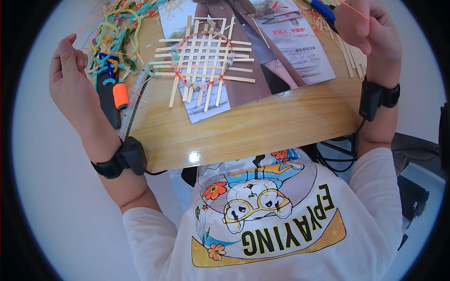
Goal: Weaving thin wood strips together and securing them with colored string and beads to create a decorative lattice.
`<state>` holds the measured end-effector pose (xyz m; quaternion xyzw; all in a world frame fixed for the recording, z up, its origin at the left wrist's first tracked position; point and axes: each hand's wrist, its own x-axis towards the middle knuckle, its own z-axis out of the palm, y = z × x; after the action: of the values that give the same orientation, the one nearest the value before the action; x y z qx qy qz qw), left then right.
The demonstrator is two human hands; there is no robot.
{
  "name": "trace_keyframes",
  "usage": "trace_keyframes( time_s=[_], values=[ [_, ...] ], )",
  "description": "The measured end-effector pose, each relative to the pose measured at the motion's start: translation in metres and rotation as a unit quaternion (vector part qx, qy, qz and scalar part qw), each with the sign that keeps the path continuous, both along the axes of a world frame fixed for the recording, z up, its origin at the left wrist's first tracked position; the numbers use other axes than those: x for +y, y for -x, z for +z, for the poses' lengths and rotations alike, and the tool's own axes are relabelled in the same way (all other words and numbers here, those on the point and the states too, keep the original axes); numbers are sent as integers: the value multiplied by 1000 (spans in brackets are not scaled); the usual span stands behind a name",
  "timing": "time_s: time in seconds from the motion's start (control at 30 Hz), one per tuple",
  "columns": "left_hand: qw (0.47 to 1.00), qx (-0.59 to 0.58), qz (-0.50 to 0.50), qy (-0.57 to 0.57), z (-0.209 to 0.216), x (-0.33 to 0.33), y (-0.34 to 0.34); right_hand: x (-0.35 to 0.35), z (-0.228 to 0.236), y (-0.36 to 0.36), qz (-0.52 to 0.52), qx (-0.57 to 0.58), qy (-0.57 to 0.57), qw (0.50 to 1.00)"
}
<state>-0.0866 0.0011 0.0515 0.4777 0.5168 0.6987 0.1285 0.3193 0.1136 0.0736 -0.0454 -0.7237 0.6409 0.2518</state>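
Note:
My left hand [70, 70] is raised at the left, fingers closed in a pinch on an orange thread [93, 21]. Across from it, at the upper right, my right hand [372, 33] is closed on orange thread too. Both lines run up out of the top edge, so whether they join is hidden. Between the hands, a woven lattice of pale bamboo strips [202, 54] lies flat on a poster-like printed sheet [314, 70]. A ring of fuzzy, pastel-coloured wire tied with orange-red thread circles the lattice. Below my left hand is an orange thread spool [121, 96].
Tangled coloured fuzzy wires [110, 40] heap at the left. Beside the spool lie a dark flat tool [108, 105] and a metal ruler [133, 103]. Thread snips [283, 17] rest on the sheet. A blue-handled tool [323, 13] and loose bamboo strips [349, 56] are near my right hand.

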Motion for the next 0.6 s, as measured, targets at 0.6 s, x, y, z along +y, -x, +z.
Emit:
trace_keyframes(
  time_s=[0.6],
  values=[
    [937, 331, 46, 102, -43, 15, -11, -36, -4, 91, -101, 177, 281, 938]
  ],
)
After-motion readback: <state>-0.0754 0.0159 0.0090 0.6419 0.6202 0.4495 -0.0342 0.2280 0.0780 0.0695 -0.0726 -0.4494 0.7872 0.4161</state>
